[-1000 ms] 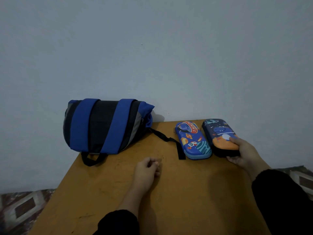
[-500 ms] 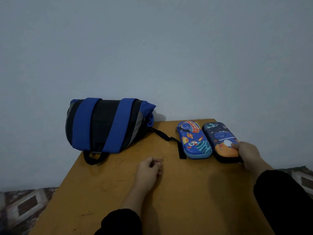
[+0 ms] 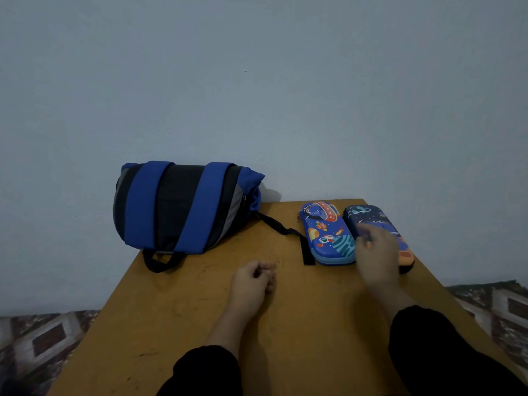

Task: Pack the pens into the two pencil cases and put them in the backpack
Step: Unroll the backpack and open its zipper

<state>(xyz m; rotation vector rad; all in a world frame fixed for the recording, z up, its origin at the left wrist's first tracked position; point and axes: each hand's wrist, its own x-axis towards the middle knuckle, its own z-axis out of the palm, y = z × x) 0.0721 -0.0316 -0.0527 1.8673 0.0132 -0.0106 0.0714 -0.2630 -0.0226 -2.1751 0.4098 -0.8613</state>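
Note:
Two zipped pencil cases lie side by side at the table's far right. The bright blue one with a rocket print (image 3: pixel 325 230) is on the left, the dark blue one with an orange end (image 3: pixel 368 215) on the right. My right hand (image 3: pixel 377 258) hovers blurred over the near half of the dark case, fingers loosely bent, holding nothing that I can see. My left hand (image 3: pixel 251 284) rests idle on the table's middle, loosely curled and empty. A blue and black backpack (image 3: pixel 183 207) lies on its side at the far left corner. No pens are in view.
The wooden table (image 3: pixel 314 324) stands against a plain wall. A black backpack strap (image 3: pixel 285 231) trails across the top to the bright blue case. A patterned floor (image 3: pixel 45 338) shows past both side edges.
My right hand has let go of the dark case's near end and moved left and up over it. The dark case now lies against the bright one. My left hand has stayed put.

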